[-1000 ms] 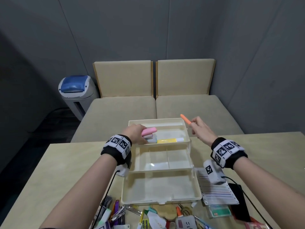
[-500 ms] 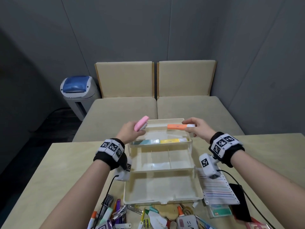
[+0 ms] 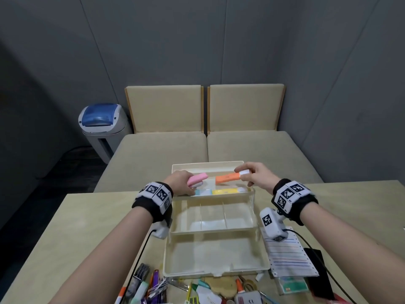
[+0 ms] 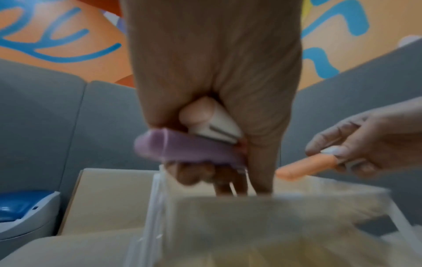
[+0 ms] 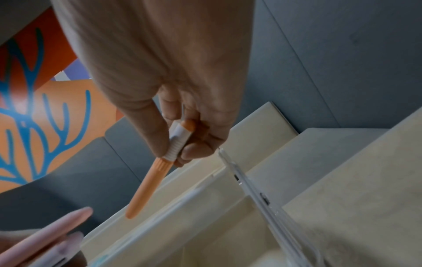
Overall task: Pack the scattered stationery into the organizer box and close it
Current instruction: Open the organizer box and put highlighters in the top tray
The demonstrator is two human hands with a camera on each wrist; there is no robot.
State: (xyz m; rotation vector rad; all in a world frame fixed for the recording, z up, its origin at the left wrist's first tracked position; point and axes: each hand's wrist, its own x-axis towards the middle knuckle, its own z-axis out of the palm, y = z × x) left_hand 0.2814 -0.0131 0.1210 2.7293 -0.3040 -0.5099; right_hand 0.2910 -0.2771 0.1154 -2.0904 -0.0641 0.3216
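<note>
Head view: the left hand (image 3: 179, 180) grips a pink stapler (image 3: 197, 179) at 10 o'clock over the organizer box (image 3: 215, 257); the right hand (image 3: 256, 174) pinches an orange highlighter (image 3: 228, 178) by its white end, lying crosswise, tip toward 9 o'clock. Yellow marker (image 3: 225, 191) lies below in the top tray; scattered stationery (image 3: 153, 284) crowds the table (image 3: 87, 227) at 6 o'clock.

The pale counter (image 3: 87, 227) carries the open organizer box (image 3: 215, 257), a lined paper sheet (image 3: 289, 257) beside it, and scattered stationery (image 3: 153, 286) at its near edge.
</note>
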